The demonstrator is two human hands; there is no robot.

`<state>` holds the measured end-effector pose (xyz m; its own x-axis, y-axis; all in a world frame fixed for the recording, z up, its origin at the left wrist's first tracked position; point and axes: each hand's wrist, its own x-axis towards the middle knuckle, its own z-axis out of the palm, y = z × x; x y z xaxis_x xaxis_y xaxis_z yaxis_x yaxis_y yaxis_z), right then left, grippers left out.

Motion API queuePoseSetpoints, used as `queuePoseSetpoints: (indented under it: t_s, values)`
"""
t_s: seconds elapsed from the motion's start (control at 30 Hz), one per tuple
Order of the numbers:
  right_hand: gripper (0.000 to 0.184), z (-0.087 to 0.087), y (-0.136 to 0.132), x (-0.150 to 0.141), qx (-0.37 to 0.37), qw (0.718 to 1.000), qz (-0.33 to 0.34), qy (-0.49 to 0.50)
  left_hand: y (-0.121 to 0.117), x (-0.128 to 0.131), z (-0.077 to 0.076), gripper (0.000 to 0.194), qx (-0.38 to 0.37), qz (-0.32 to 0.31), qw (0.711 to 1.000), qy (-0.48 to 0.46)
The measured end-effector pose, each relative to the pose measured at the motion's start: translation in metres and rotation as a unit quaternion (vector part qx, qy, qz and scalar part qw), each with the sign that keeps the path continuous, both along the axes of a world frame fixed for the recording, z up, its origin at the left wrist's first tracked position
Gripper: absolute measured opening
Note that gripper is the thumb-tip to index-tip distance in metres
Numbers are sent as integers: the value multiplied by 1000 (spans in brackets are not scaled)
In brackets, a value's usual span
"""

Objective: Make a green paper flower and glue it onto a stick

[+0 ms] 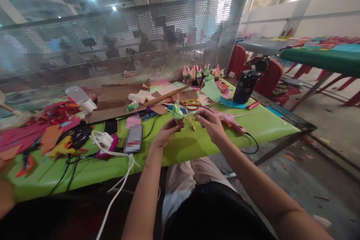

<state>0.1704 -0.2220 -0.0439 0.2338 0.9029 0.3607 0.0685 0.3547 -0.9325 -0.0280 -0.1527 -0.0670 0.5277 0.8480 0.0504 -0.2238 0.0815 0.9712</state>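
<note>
My left hand point(166, 131) is closed around the brown base of a paper ice cream cone point(177, 110) with a pale green swirled top, held upright over the green table point(188, 146). To its right, my right hand point(210, 123) is raised with thumb and fingers pinched together, apart from the cone. Whatever those fingertips hold, if anything, is too small to make out. Between the hands, a pencil-like stick point(190, 120) lies on the table. Just beyond my right hand rests a pink glue gun point(236, 124) with a black cord.
Several finished paper cones point(200, 74) stand at the back by a perforated metal screen point(123, 41). A dark bottle point(246, 87) is at the right. Phones point(134, 138), white cables point(123, 174), brown cardboard point(112, 99) and paper scraps point(22, 135) cover the left. Red chairs point(272, 78) stand beyond.
</note>
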Motion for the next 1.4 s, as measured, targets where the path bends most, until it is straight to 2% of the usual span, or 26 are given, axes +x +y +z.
queuePoseSetpoints:
  t_s: [0.1,0.23,0.53,0.63,0.9,1.07,1.13,1.23,1.3,1.4]
  values:
    - [40,-21,-3,-5,-63,997,-8,32,1,3,-1,51,15,30,999,8]
    - [40,-39,-3,-9,-84,996,-7,34,3,8,-3,48,78,69,994,20]
    - [39,-47,-6,-5,-87,996,-5,21,10,8,-9,39,190,171,958,127]
    - [39,-48,-7,-6,-89,996,-3,14,10,7,-10,33,221,185,946,146]
    - [33,-44,-11,-7,-88,996,-4,5,11,7,-11,33,189,162,959,131]
    - [32,-49,-11,-8,-82,997,-6,6,8,7,-9,45,126,92,987,47]
    - [33,-49,-11,-6,-73,997,-20,10,7,6,-8,49,109,59,991,40]
    - [38,-37,-11,2,-18,997,-76,15,5,5,-6,56,91,15,994,64]
    - [41,-18,-12,10,42,994,-102,-8,4,4,-5,61,86,-4,993,80]
    - [39,16,-14,18,95,984,-101,-112,3,3,-5,65,86,-28,993,81]
